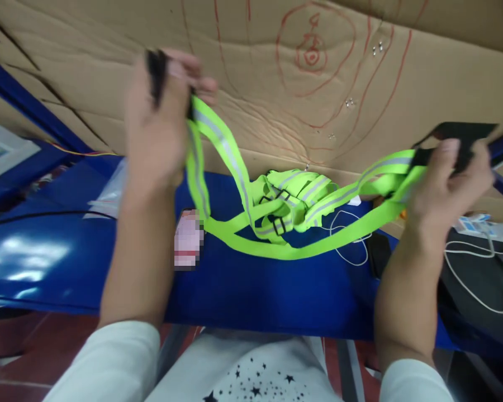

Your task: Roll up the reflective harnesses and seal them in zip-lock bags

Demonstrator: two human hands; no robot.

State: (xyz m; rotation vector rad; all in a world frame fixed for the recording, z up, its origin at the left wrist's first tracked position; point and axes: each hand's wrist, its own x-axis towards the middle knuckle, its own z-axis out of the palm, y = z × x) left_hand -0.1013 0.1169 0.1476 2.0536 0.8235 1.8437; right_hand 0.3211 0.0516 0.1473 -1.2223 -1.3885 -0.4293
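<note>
L hand: blurred, fingers curled tight on blk end of strap set. R hand: thumb & fingers pinched on opp. blk end. Counter below: open room along front edge, center; cardboard wall bounds rear. Also: pink item, pixelated, twd L; translucent bag far L; wht cable, blk slab twd R. Strap set: neon yel-grn, grey stripe, blk buckles; slung btwn hands, middle bunched nr wall.
</note>
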